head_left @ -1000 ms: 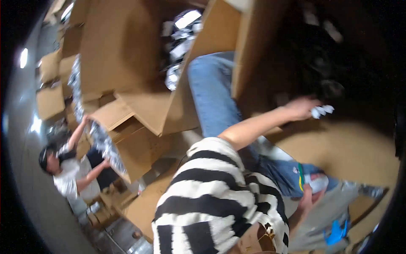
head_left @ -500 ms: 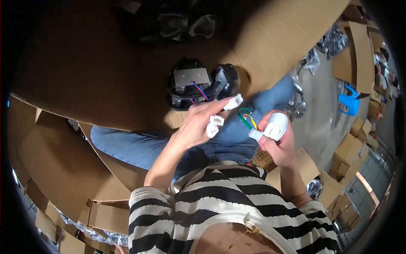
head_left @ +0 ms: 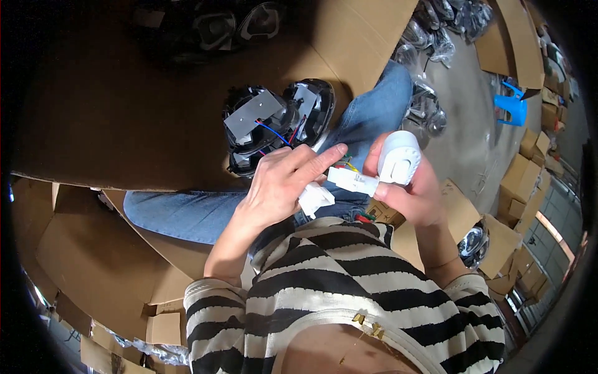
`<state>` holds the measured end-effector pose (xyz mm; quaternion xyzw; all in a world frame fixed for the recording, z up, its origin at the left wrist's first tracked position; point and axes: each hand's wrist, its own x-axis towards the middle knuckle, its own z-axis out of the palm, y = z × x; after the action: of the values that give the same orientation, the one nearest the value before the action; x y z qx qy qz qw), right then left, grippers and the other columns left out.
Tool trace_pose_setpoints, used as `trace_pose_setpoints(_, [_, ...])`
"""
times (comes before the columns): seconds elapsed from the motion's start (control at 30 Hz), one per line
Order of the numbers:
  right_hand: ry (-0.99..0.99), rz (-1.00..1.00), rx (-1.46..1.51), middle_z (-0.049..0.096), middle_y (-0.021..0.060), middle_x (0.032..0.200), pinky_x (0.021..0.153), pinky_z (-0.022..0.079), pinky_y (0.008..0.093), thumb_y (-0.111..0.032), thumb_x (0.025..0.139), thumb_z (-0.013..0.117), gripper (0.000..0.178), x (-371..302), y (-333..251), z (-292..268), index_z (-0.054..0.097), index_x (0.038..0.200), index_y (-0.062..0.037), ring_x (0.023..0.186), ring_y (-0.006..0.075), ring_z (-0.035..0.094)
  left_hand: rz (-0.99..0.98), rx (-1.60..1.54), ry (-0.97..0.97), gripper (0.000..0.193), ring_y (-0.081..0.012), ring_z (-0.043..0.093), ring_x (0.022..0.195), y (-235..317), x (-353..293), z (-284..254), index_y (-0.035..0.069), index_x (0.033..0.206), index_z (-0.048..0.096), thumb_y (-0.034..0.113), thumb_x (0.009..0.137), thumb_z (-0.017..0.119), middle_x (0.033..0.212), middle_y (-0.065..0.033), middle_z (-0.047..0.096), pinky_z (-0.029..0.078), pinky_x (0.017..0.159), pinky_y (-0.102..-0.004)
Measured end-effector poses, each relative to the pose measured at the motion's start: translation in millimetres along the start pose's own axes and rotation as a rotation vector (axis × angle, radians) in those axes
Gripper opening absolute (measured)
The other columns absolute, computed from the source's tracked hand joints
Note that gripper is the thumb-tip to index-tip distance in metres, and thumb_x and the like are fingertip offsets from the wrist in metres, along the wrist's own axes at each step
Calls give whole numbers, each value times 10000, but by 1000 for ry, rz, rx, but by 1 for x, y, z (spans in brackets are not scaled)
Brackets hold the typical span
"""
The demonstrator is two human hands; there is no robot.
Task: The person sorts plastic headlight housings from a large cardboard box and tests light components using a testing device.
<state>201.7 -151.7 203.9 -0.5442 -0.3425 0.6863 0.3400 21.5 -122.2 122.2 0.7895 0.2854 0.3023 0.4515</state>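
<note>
My left hand [head_left: 269, 185] grips a white wire connector [head_left: 341, 177] with its thumb and stretched forefinger. A second white connector [head_left: 316, 200] hangs below that hand's fingers. In my right hand [head_left: 422, 198] is a white rounded plastic part [head_left: 398, 159], with a white plug [head_left: 369, 186] between thumb and fingers. The plug and the left hand's connector meet end to end; whether they are locked together I cannot tell. Green and yellow wires [head_left: 351, 166] show behind them. Just beyond the left hand lie two black lamp units [head_left: 313, 115] with grey plates [head_left: 254, 116] and blue and red wires.
The lamps rest in a large cardboard box [head_left: 124, 118], with more lamps [head_left: 261, 22] in its dark far part. Bagged lamps [head_left: 427, 109] lie on the floor to the right. Farther right are a blue plastic stool [head_left: 512, 107] and several cartons [head_left: 507, 177].
My hands have come together, bringing the left connector against the right hand's plug. The white rounded part has risen slightly. The view has shifted, so the lamps appear farther left.
</note>
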Motion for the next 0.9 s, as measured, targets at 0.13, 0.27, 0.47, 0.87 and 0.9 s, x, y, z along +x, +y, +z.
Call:
trace_pose_setpoints(0.13, [136,85,-176,461,24,805,655,367,211,16,628,475,335,-8,5,-2,392,949,-33,745,84,447,19,92,30,476,-152,443,479,0,-3,1,88,1034,490,87,563,558,582,-24,428,360,430,-257])
trace_pose_setpoints(0.27, [204,18,-212,454,22,801,653,359,209,18,625,457,323,-11,16,-3,392,937,-34,744,86,440,28,240,-6,469,-150,448,488,1,-5,4,104,1035,488,89,571,552,612,-16,442,375,439,-262])
trace_pose_setpoints(0.47, [226,-15,-220,441,24,811,662,351,210,18,622,446,322,-16,21,-5,394,936,-32,738,85,425,21,252,33,484,-158,425,464,2,-5,9,127,1054,475,95,578,552,590,-25,400,360,415,-257])
trace_pose_setpoints(0.87, [276,-95,-63,431,41,814,607,320,175,-57,607,458,348,-10,28,4,390,948,-35,703,87,411,-2,298,0,421,-156,409,446,2,-8,15,106,1061,458,132,645,520,600,-31,388,353,411,-261])
trace_pose_setpoints(0.9, [267,-102,-57,431,41,814,607,320,175,-57,607,458,348,-9,28,4,390,948,-35,703,87,411,5,302,6,421,-156,409,446,2,-9,15,106,1061,458,132,645,520,600,-31,388,353,411,-261])
